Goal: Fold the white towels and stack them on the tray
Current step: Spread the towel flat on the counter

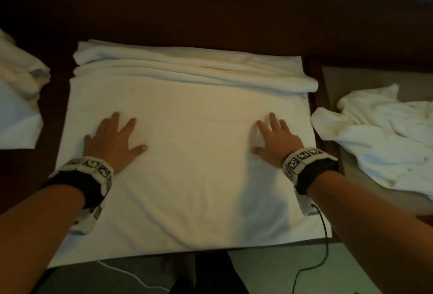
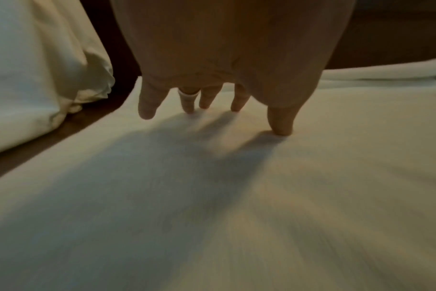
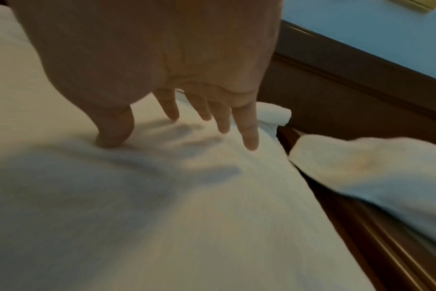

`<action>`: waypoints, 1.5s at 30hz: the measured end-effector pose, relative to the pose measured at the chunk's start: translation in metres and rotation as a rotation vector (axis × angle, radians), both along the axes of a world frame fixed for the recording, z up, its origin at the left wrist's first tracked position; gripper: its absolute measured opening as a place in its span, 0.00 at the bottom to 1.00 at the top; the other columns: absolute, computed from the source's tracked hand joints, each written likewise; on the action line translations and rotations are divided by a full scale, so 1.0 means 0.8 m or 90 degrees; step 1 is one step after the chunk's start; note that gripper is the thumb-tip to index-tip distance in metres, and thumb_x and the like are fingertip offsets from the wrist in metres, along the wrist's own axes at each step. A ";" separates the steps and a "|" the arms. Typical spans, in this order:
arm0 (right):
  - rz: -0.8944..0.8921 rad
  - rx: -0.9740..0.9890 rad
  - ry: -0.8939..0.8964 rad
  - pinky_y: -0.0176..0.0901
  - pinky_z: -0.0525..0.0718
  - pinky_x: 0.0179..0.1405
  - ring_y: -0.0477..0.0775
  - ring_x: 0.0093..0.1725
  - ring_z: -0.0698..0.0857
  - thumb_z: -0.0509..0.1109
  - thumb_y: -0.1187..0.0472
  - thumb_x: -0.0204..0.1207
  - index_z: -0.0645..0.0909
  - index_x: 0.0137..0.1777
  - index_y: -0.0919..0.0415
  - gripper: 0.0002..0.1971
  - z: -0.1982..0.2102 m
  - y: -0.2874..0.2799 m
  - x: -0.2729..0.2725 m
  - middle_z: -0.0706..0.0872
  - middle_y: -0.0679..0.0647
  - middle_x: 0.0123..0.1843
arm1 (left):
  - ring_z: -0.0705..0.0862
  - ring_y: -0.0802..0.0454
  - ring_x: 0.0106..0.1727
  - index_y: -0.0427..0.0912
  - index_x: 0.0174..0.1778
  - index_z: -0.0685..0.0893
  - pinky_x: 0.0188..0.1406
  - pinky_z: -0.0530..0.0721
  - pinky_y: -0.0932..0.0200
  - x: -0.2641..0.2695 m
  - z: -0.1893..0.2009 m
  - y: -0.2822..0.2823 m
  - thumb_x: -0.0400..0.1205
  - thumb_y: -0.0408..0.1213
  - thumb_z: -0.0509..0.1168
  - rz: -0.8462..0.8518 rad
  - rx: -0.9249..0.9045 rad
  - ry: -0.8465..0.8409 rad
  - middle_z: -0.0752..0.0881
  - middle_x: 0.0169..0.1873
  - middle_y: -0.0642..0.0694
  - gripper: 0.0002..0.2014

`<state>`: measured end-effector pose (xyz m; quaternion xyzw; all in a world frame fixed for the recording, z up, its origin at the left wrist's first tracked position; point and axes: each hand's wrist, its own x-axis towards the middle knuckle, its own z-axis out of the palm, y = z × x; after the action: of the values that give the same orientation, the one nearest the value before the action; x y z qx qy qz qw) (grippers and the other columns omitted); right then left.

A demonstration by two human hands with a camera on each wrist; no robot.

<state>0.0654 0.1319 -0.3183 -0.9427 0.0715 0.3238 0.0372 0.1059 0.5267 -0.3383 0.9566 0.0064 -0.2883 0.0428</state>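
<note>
A large white towel (image 1: pixel 192 157) lies spread flat on the dark wooden table, with folded layers bunched along its far edge (image 1: pixel 187 66). My left hand (image 1: pixel 114 139) lies flat on its left part, fingers straight and spread. My right hand (image 1: pixel 274 139) presses flat on its right part in the same way. In the left wrist view the left hand (image 2: pixel 212 110) touches the towel (image 2: pixel 212 196) with its fingertips. In the right wrist view the right hand (image 3: pixel 187 128) pushes small wrinkles into the towel (image 3: pixel 137 206). I cannot make out a tray.
A crumpled white towel (image 1: pixel 384 134) lies to the right on a lighter surface (image 1: pixel 375 75). Another heap of white cloth (image 1: pixel 18 97) sits at the left edge. A dark wooden rail (image 1: pixel 234 12) runs along the back. A black cable (image 1: pixel 314 268) hangs from my right wrist.
</note>
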 end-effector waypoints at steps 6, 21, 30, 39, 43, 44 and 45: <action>-0.059 -0.017 0.154 0.76 0.64 0.76 0.81 0.83 0.40 0.71 0.26 0.66 0.22 0.81 0.37 0.63 -0.007 0.011 -0.110 0.25 0.68 0.84 | 0.35 0.33 0.87 0.75 0.79 0.26 0.78 0.57 0.19 -0.111 -0.001 0.038 0.66 0.84 0.56 0.060 0.011 0.123 0.23 0.83 0.42 0.56; -0.091 -0.012 0.130 0.78 0.61 0.77 0.78 0.84 0.40 0.76 0.28 0.63 0.29 0.84 0.36 0.64 0.000 0.008 -0.023 0.24 0.62 0.85 | 0.37 0.29 0.87 0.74 0.82 0.31 0.84 0.52 0.28 -0.023 -0.002 0.027 0.65 0.82 0.61 0.094 -0.018 0.094 0.26 0.85 0.42 0.58; 0.049 -0.035 0.030 0.72 0.46 0.83 0.66 0.86 0.35 0.43 0.26 0.79 0.29 0.85 0.41 0.42 -0.008 0.012 -0.207 0.23 0.56 0.85 | 0.44 0.38 0.88 0.60 0.88 0.38 0.83 0.56 0.31 -0.206 -0.024 0.079 0.77 0.77 0.34 -0.010 0.012 -0.014 0.36 0.88 0.44 0.44; -0.110 0.020 -0.097 0.65 0.44 0.83 0.62 0.86 0.34 0.52 0.32 0.82 0.37 0.87 0.42 0.40 -0.034 -0.001 -0.289 0.26 0.55 0.86 | 0.43 0.34 0.88 0.57 0.87 0.32 0.83 0.55 0.30 -0.258 -0.029 0.092 0.78 0.76 0.35 -0.048 0.029 0.003 0.35 0.88 0.39 0.45; -0.304 0.102 -0.225 0.56 0.61 0.81 0.65 0.85 0.57 0.60 0.47 0.86 0.65 0.83 0.57 0.28 -0.033 -0.030 -0.288 0.53 0.61 0.88 | 0.41 0.33 0.88 0.64 0.81 0.24 0.82 0.52 0.27 -0.260 -0.034 0.073 0.73 0.78 0.32 -0.023 0.013 0.028 0.30 0.86 0.40 0.44; -0.355 0.106 -0.262 0.55 0.64 0.78 0.66 0.83 0.62 0.61 0.51 0.87 0.70 0.80 0.60 0.25 -0.029 -0.039 -0.283 0.59 0.62 0.86 | 0.41 0.34 0.88 0.65 0.79 0.22 0.82 0.51 0.27 -0.260 -0.035 0.073 0.71 0.79 0.30 -0.011 0.013 0.022 0.29 0.86 0.41 0.44; -0.382 0.092 -0.268 0.55 0.67 0.76 0.68 0.80 0.66 0.62 0.54 0.87 0.72 0.78 0.62 0.23 -0.027 -0.048 -0.278 0.64 0.64 0.84 | 0.40 0.34 0.88 0.65 0.77 0.19 0.82 0.51 0.27 -0.259 -0.036 0.073 0.70 0.79 0.28 -0.004 0.018 0.019 0.28 0.86 0.42 0.44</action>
<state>-0.1572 0.0938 -0.3400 -0.9207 0.3124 0.1017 0.2107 -0.1016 0.5849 -0.3674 0.9527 0.0083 -0.3024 0.0279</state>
